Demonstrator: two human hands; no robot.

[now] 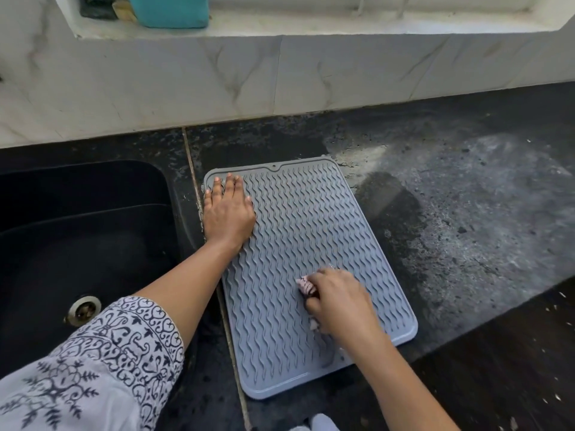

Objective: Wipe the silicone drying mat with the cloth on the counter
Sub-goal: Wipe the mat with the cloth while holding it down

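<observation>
Leftmost, a black sink [93,194] sunk into the dark counter [466,213], with a metal drain [84,309] showing near its lower edge. Below it, a white sleeve [93,368] printed with dark scrollwork, covering the left upper arm down to about the elbow. Next to the sink's right rim, a pale seam line in the stone, and just beyond it the grey silicone drying mat [295,219], lying flat on the counter with wavy raised ridges and turned a little clockwise against the counter edge. Pressed on the mat's far left corner, the left hand [228,213]: palm down, fingers straight and close together, fully flat, gripping nothing. Further right and nearer, the right hand [339,303], curled loosely over a bunched cloth [306,286], pinkish with darker stripes, held down on the mat's lower right part; only a tuft at the knuckles and a scrap below the hand visible, so the cloth's full shape cannot be told. Right of the mat, a dull whitish film and scattered specks over the black stone. Along the back, a white marble-veined backsplash [280,82] under a sill, with a teal container [168,10] standing on the sill at upper left.
</observation>
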